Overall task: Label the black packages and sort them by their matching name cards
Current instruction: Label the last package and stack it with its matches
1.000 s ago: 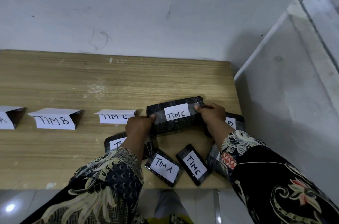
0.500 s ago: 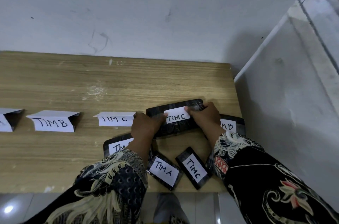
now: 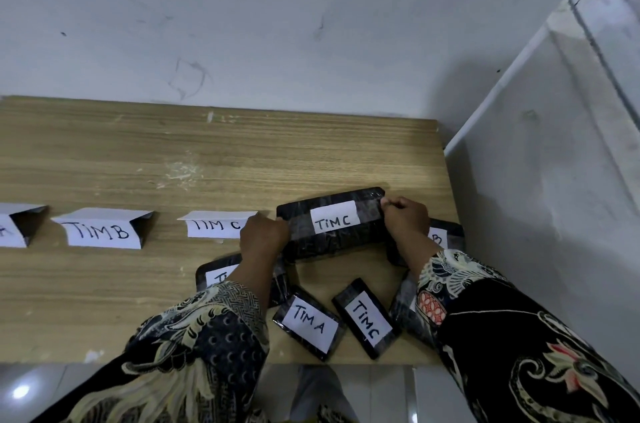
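Observation:
A large black package with a white "TiM C" label lies on the wooden table, right of the folded "TIM C" name card. My left hand grips its left end and my right hand grips its right end. Nearer me lie a small "TiM A" package and a small "TiM C" package. Another package is half hidden under my left wrist. A "B" package peeks out behind my right hand.
Folded name cards stand in a row: "TiM B" and one cut off at the left edge. A grey wall runs along the table's back, with a second wall and a white pipe close on the right. Bare tabletop lies behind the cards.
The large "TiM C" package has come down from a raised, tilted hold to lie flat on the table beside the "TIM C" card. Both hands stay on its ends.

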